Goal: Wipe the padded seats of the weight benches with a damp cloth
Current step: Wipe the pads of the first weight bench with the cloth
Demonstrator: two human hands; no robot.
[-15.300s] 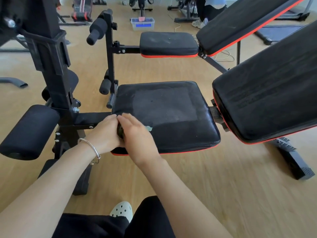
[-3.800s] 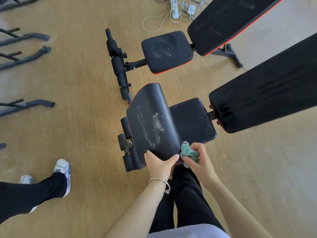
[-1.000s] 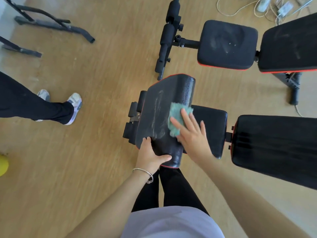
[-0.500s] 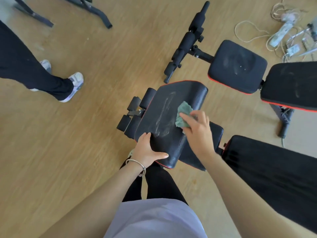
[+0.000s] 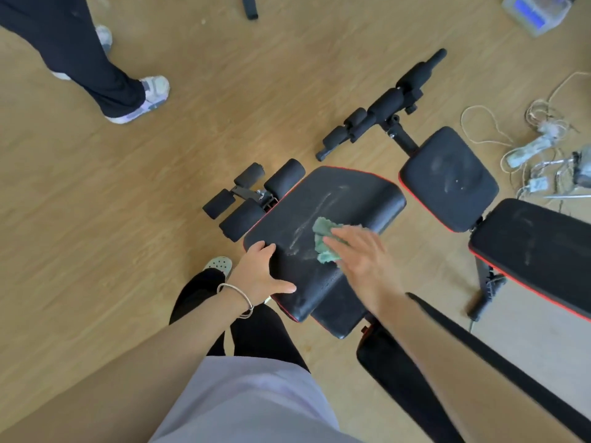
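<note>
our right hand, fingers flat and spread, has dragged the green cloth back toward the near half of the tilted seat pad; left hand still grips its near edge, thumb out; chalky streak remains ahead; far seat looks unwiped

Even, soft daylight fills the room; the wooden floor is bright with a pale sheen at upper left and lower right. Shadows under the benches are faint. My right hand smears with motion blur, and the wide lens bends my forearms at the frame's edges.
</note>
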